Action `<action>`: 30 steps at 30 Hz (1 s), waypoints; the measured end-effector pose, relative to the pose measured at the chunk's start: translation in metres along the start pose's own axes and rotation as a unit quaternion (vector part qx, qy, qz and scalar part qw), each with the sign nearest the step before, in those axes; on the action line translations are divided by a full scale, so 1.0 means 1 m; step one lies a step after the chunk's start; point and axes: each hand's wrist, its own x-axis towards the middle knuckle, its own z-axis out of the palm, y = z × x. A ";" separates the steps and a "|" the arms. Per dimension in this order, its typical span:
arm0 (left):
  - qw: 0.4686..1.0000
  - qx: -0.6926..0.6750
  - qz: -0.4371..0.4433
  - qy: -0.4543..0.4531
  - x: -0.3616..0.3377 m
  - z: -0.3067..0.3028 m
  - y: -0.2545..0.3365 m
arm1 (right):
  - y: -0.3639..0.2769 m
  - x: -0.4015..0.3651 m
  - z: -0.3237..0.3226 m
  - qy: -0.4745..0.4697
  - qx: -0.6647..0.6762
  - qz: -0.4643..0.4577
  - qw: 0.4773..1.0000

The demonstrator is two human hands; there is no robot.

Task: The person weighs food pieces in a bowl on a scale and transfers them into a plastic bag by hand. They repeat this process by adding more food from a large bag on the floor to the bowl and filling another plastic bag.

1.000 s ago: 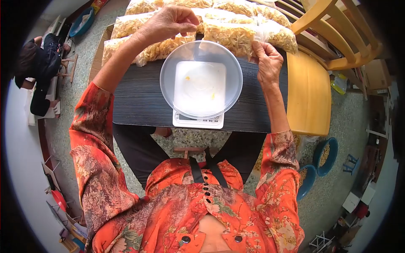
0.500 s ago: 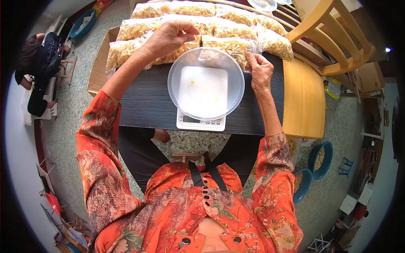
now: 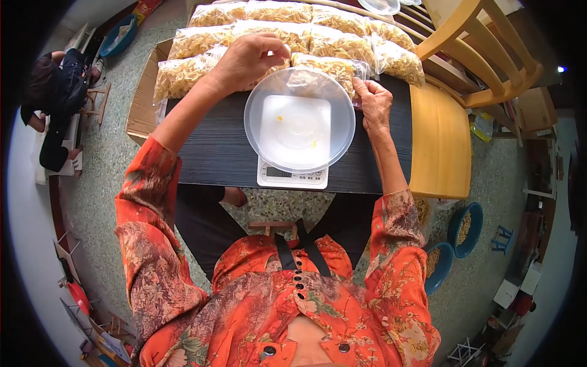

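My right hand (image 3: pixel 373 105) pinches the right end of a clear plastic bag of pale yellow dried strips (image 3: pixel 333 67). This bag lies at the front of the row, just behind a round translucent bowl (image 3: pixel 252 122). At the bag's left end is my left hand (image 3: pixel 254 58), its fingers curled together. What its fingertips hold, if anything, I cannot make out. Under the bowl stands a white kitchen scale (image 3: pixel 292 178), its plate showing through the bottom. A few yellow crumbs sit in the bowl.
More filled bags (image 3: pixel 272 30) lie in rows across the dark table (image 3: pixel 208 144). A wooden chair (image 3: pixel 440 147) stands at the right. Blue basins (image 3: pixel 466 232) hold pale pieces on the floor. Another person (image 3: pixel 64 92) sits at far left.
My left hand stays near the bag's left end, its forearm shifted slightly right. My right hand has moved a little down and left, still pinching the bag. The bowl has barely moved.
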 end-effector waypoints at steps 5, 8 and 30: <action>0.998 0.003 0.045 -0.039 0.020 0.011 -0.007 | 0.003 0.002 0.000 -0.003 0.012 -0.011 1.000; 0.996 0.035 0.056 -0.053 0.026 0.015 -0.003 | 0.004 0.002 0.003 0.000 0.016 -0.020 1.000; 0.984 0.014 0.139 -0.112 0.040 0.009 -0.003 | 0.000 -0.001 0.006 0.000 -0.012 -0.039 0.999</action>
